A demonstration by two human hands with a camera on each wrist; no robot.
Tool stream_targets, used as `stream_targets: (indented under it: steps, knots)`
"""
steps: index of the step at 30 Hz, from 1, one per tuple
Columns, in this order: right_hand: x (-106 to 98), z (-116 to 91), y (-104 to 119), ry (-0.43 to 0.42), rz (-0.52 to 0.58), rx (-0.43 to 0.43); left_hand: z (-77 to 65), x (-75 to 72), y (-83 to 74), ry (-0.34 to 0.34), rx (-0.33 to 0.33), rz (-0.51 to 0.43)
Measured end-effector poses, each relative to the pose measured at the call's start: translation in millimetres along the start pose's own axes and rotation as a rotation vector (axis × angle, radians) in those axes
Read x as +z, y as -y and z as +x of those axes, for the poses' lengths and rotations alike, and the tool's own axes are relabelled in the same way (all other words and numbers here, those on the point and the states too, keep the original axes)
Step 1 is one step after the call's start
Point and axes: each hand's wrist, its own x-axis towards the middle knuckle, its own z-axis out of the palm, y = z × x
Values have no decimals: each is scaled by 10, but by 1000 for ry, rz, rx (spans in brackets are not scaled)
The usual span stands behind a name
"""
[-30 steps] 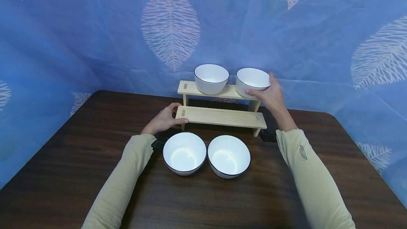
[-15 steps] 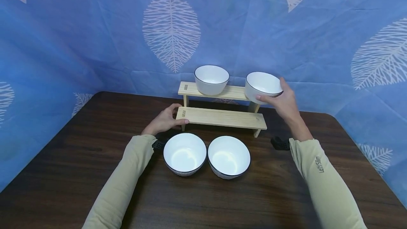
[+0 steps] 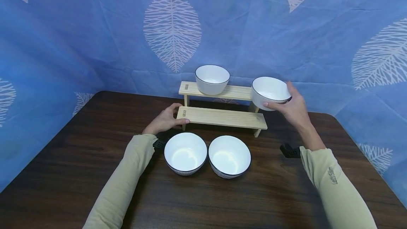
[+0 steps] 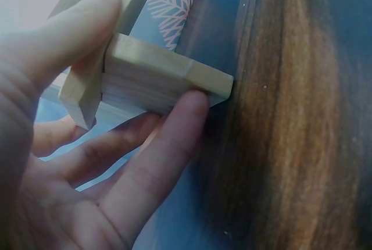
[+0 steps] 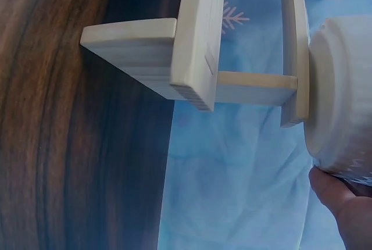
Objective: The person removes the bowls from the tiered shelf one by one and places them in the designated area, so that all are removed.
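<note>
A two-tier wooden rack (image 3: 222, 116) stands at the back of the table. My left hand (image 3: 165, 119) grips the left end of its lower board, thumb on top; in the left wrist view the fingers (image 4: 165, 163) reach around the side leg. My right hand (image 3: 294, 110) holds a white dark-rimmed bowl (image 3: 270, 89) by its right side, thumb in front. This bowl overlaps the right end of the upper board in the head view. Its base (image 5: 325, 93) is close to that board in the right wrist view. Another white bowl (image 3: 212, 80) sits on the upper board, left of centre.
Two more white bowls, a left one (image 3: 185, 153) and a right one (image 3: 229, 156), stand side by side on the dark wooden table (image 3: 203, 204) in front of the rack. A blue leaf-patterned cloth (image 3: 121, 27) hangs behind the table.
My right hand has moved the bowl rightward and a little toward me, from on the upper board to its right end. The left hand keeps its grip on the rack.
</note>
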Motion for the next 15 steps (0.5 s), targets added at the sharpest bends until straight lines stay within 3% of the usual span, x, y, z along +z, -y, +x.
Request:
stream_targets:
  steps: [15]
  knots:
    - [-49,-127,-27,11,-2,-25,-14,-1,-28,0,-18,-5]
